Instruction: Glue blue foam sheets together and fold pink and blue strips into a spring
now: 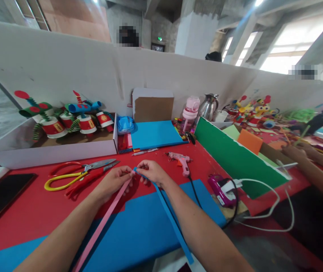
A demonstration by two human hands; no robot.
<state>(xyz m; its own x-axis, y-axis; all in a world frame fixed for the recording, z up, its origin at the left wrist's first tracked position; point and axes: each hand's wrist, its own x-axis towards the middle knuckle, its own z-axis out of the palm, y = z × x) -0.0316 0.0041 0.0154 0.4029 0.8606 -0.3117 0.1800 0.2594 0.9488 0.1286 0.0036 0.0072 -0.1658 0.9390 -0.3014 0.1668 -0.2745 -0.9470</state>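
My left hand [121, 178] pinches the upper end of a pink paper strip [104, 220], whose long tail runs down toward me. Close beside it, my right hand [150, 172] is closed on a blue paper strip [169, 216] that trails down to the right. The two strip ends meet between my fingertips, the blue end crossing the pink one. Blue sheets [138, 230] lie on the red table [56, 211] beneath my forearms. A pink glue gun [180, 160] rests just beyond my right hand. Left of my left hand are yellow-and-red-handled scissors [79, 175] and a red-handled tool [90, 181].
A white box [56, 149] with paper-cup figures [54, 127] stands at the back left. Blue sheets [158, 133] lie near a pink bottle [190, 111]. A green panel [235, 156] and purple power strip [221, 190] with cables are right. Another person's hands [297, 153] work beyond the panel.
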